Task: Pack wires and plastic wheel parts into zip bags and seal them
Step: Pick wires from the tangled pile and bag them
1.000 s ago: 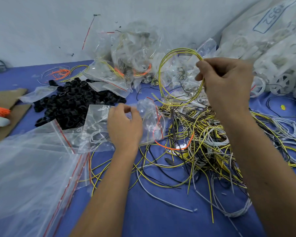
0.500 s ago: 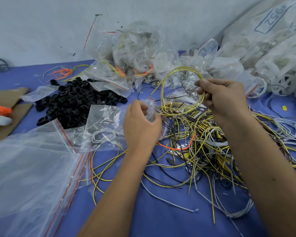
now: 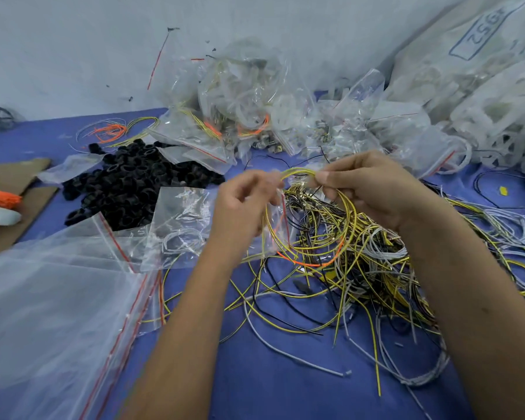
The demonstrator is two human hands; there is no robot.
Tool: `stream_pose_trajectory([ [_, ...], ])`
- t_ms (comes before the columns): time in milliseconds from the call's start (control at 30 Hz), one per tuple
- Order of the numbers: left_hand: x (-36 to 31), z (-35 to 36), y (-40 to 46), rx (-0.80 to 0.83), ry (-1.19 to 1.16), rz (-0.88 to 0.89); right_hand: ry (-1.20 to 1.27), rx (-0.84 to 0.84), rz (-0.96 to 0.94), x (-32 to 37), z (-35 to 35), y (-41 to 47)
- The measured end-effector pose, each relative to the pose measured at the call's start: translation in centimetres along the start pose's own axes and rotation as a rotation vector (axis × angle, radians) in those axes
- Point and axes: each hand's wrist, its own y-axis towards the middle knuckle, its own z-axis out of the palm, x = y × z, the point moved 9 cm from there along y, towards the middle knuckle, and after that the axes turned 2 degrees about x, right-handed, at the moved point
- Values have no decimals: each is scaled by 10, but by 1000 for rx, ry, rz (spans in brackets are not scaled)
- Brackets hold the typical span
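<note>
My right hand [image 3: 373,189] pinches a coiled loop of yellow wires [image 3: 343,213] just above the big tangle of yellow, grey and black wires [image 3: 361,268]. My left hand [image 3: 240,207] grips the mouth of a small clear zip bag [image 3: 278,225] with a red seal line, right beside the loop. The loop's lower half seems to hang inside or against that bag. Another small zip bag [image 3: 179,228] holding grey wire lies flat to the left of my left hand.
A heap of black plastic rings [image 3: 128,183] lies at the left. Big empty zip bags [image 3: 52,313] cover the near left. Filled bags [image 3: 240,116] pile up against the wall, white wheel parts in sacks [image 3: 491,95] at right. Cardboard [image 3: 12,189] and orange ties sit far left.
My right hand lowered the yellow loop toward the table. My left hand left the flat bag, moved right and took up the small bag at the loop.
</note>
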Motion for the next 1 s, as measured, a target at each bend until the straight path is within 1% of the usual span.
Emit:
stream_pose_trajectory([
  [67, 1, 9, -3, 29, 84, 52, 96, -74, -15, 2, -3, 1],
  [167, 9, 10, -4, -28, 9, 20, 242, -173, -31, -1, -2, -2],
  [233, 11, 10, -4, -91, -71, 1, 306, -178, -41, -5, 9, -5],
  [300, 11, 10, -4, -154, -146, 11, 330, -143, -30, -9, 25, -8],
  [367, 14, 7, -5, -225, -208, 14, 275, -132, -23, -12, 40, -10],
  [433, 18, 6, -6, -273, -239, -4, 159, -164, -63, -11, 49, -11],
  [500, 20, 8, -7, -290, -222, -12, 57, -171, -110, -7, 55, -12],
  [600, 19, 8, -9, -315, -199, 11, -126, -127, -178, 0, 60, -11],
  [667, 16, 6, -9, -325, -203, 25, -270, -167, -228, 4, 56, -12],
  [700, 15, 6, -9, -319, -207, 24, -280, -201, -245, 6, 53, -13],
  [733, 12, 6, -9, -301, -220, 19, -229, -231, -250, 6, 49, -13],
  [800, 7, 5, -9, -262, -259, 26, -9, -272, -220, 2, 39, -13],
  [833, 5, 0, -10, -271, -231, 43, 86, -297, -193, 1, 33, -12],
  [867, 3, -6, -10, -301, -137, 62, 143, -327, -165, 0, 25, -12],
  [900, 1, -11, -11, -335, 17, 84, 166, -353, -140, -1, 17, -13],
  [933, 0, -13, -11, -354, 184, 99, 157, -370, -115, -2, 10, -13],
  [1000, 4, -8, -12, -345, 477, 63, 48, -365, -55, -4, -2, -12],
])
